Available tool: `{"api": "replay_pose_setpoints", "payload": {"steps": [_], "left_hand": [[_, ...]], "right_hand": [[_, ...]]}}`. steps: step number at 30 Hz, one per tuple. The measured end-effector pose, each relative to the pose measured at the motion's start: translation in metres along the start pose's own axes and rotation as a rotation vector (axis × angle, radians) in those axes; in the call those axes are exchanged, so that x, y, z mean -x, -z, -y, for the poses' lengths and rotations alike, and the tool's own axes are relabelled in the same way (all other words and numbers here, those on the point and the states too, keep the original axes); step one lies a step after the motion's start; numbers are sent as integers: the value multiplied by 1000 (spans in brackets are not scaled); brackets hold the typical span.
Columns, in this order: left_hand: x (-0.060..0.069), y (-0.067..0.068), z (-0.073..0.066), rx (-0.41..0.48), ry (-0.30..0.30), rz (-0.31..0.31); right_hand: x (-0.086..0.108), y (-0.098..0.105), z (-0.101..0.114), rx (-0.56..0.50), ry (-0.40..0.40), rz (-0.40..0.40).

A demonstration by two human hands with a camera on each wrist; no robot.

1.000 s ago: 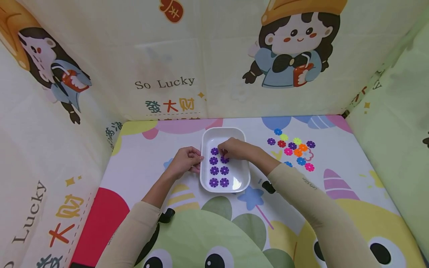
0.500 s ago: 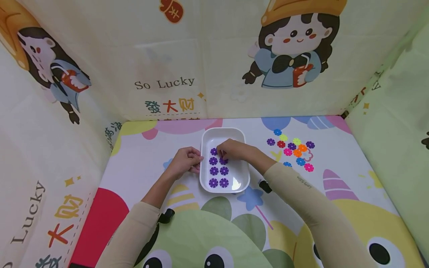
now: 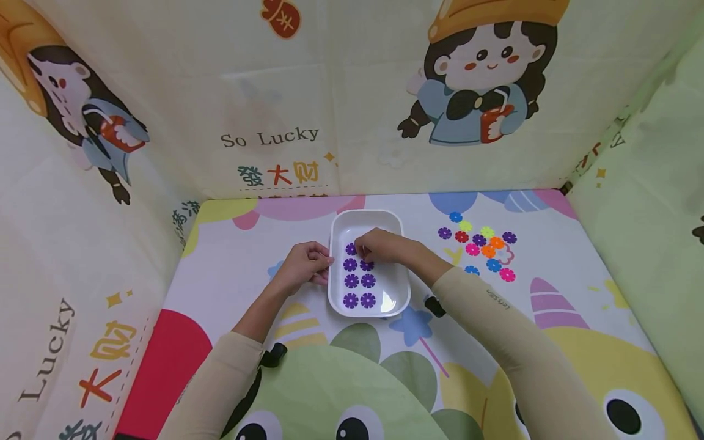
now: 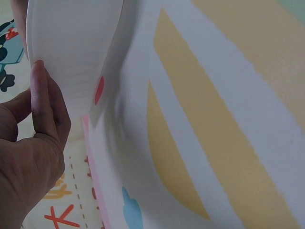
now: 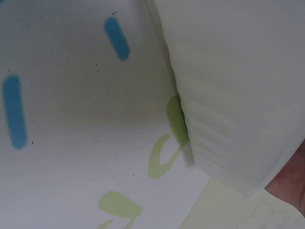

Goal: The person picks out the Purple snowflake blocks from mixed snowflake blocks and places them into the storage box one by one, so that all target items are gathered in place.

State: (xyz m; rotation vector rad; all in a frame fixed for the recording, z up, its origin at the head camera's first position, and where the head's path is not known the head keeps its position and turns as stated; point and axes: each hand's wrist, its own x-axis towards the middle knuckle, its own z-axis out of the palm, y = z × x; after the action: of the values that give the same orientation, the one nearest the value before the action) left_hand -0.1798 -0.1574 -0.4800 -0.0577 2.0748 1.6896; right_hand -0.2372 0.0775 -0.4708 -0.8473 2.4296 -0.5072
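A white tray holds purple flower-shaped pieces in two columns. My left hand pinches its left rim; in the left wrist view, the fingers of that hand lie against the tray's outer wall. Bent downward, my right hand reaches over the right wall, fingertips at the top of the right column, partly covering a purple piece. Whether anything is between those fingertips is hidden. The right wrist view has the tray's outer wall and part of a hand beyond it.
Loose flower pieces in several colours lie right of the tray, close to my right forearm. A patterned cloth covers the table, and printed curtains stand at the back and both sides.
Over the last second my right hand has shifted slightly left within the tray, its forearm following. My left hand and the tray have stayed nearly still.
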Motion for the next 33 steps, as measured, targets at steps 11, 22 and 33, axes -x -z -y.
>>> {"api": "replay_pose_setpoints", "payload": {"steps": [11,22,33], "left_hand": [[1,-1,-2,-9,9,-3],[1,-1,-2,-12,4,-7],[2,-1,-2,-12,13,-12]], "right_hand": [[16,15,3,-10,31,-85],[55,26,-15,-154,42,-360],[93,27,-65,-188,-35,-594]]}}
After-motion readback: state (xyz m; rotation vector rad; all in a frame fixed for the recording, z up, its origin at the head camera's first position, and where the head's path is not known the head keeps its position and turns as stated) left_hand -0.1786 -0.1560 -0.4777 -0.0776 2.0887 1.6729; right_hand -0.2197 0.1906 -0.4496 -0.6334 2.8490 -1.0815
